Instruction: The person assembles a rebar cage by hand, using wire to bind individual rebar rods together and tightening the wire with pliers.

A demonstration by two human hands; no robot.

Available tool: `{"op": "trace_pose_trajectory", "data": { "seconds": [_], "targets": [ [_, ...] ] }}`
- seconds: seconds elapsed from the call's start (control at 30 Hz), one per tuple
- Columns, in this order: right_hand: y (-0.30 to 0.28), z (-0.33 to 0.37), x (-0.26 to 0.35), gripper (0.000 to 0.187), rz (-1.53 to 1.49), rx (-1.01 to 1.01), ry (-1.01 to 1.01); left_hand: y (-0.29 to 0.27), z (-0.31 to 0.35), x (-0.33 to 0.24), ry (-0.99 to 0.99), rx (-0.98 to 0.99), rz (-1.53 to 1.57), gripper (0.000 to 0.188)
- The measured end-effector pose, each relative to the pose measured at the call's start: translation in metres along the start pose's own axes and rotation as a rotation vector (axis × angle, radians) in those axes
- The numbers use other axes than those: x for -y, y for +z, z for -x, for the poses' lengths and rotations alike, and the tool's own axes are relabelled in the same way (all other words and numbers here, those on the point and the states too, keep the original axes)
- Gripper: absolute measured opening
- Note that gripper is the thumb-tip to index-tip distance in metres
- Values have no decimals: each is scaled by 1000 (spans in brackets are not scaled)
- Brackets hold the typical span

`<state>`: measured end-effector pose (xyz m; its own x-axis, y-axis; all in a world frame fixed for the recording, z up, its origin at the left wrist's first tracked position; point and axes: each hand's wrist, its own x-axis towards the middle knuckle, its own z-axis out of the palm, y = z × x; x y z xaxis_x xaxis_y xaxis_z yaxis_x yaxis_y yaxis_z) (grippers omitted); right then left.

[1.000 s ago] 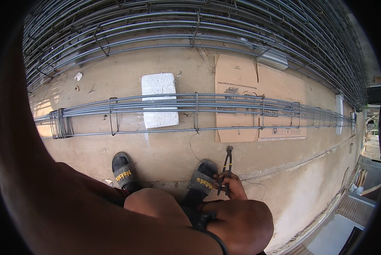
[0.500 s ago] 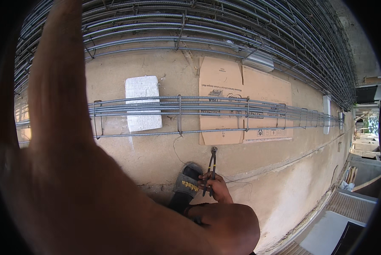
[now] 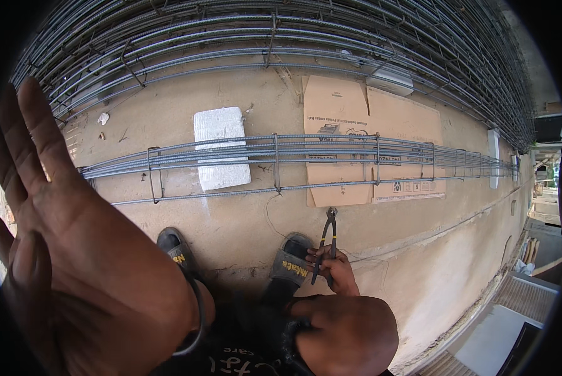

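Note:
My left hand (image 3: 87, 250) is raised close in front at the left, palm showing and fingers stretched apart, with nothing in it. At lower centre, my right hand (image 3: 334, 268) is closed round the dark handles of tying pincers (image 3: 331, 227), whose jaws point away from me near the cardboard's edge. Beyond the hands a long, narrow rebar cage (image 3: 331, 149) with rectangular stirrups runs from left to right. A thin wire (image 3: 268, 216) hangs from its near bar and curves down toward my right foot. More thin wire trails to the right of my right hand.
A white foam block (image 3: 223, 153) and flattened cardboard (image 3: 340, 116) lie beneath the cage. More stacked rebar cages (image 3: 356, 37) fill the far side. My sandals (image 3: 291, 260) stand on the concrete floor (image 3: 412, 250). Another white block (image 3: 390, 81) sits by the stack.
My left hand has dropped down and left from high in front, baring the cage's left end and my other foot. The pincers stay in my right hand. The view has shifted slightly.

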<state>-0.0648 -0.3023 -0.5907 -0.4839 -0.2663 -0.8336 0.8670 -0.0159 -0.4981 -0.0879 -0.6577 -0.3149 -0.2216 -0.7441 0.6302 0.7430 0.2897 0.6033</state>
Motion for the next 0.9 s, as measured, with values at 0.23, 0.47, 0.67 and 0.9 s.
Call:
{"op": "trace_pose_trajectory", "data": {
  "seconds": [0.23, 0.47, 0.67, 0.9],
  "targets": [
    [7, 51, 60, 49, 223, 153, 222, -26, 187, 138, -804, -33, -354, 20],
    [25, 6, 52, 74, -149, 529, 212, -91, 310, 149, -1280, 185, -799, 24],
    [15, -17, 22, 84, -460, 746, 255, -96, 307, 171, -1678, 165, -192, 35],
    [19, -19, 10, 86, -612, 820, 283, -102, 311, 176, -1940, -17, 192, 30]
  ]
}}
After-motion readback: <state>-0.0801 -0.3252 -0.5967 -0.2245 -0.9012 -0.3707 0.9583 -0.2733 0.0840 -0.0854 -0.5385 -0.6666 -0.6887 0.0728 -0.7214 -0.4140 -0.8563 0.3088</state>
